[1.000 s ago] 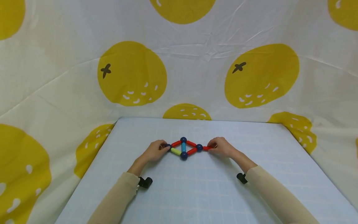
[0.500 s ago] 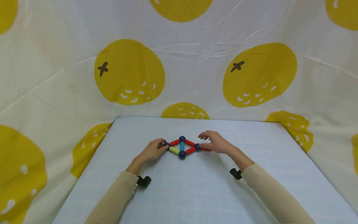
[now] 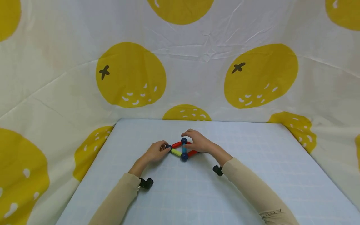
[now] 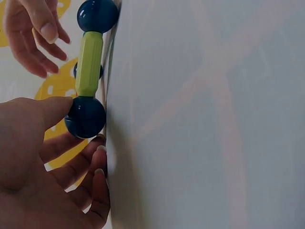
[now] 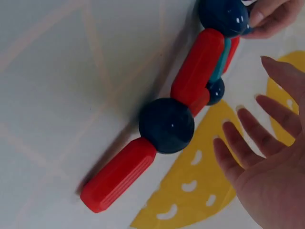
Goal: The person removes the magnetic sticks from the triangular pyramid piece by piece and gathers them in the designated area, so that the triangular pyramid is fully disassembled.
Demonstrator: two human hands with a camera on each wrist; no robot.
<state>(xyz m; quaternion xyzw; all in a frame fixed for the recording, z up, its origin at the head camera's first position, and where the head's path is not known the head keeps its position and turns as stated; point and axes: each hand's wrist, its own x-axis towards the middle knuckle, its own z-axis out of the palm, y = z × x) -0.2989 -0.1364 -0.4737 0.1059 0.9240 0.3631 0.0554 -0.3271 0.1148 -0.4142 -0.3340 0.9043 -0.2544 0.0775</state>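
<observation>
A flat diamond of magnetic rods and dark blue balls lies on the table. My left hand (image 3: 154,151) holds the ball (image 4: 86,119) at its left corner, thumb on one side and fingers behind. From that ball run a yellow-green rod (image 4: 89,64) and a red rod (image 3: 176,144); a light blue rod (image 3: 184,148) crosses the middle. My right hand (image 3: 199,142) hovers over the right half with fingers spread, holding nothing, and covers the right corner in the head view. The right wrist view shows that corner ball (image 5: 167,125) with a loose-ended red rod (image 5: 119,175) sticking out.
The table (image 3: 180,193) wears a pale blue checked cloth. Behind and beside it hangs a white curtain (image 3: 197,75) with yellow fruit prints. A small black camera (image 3: 146,183) sits on the left wrist, another camera (image 3: 217,170) on the right.
My right hand has let go of the outer red rod, lifted, and moved left over the diamond with its fingers opened. The left hand stays on its ball.
</observation>
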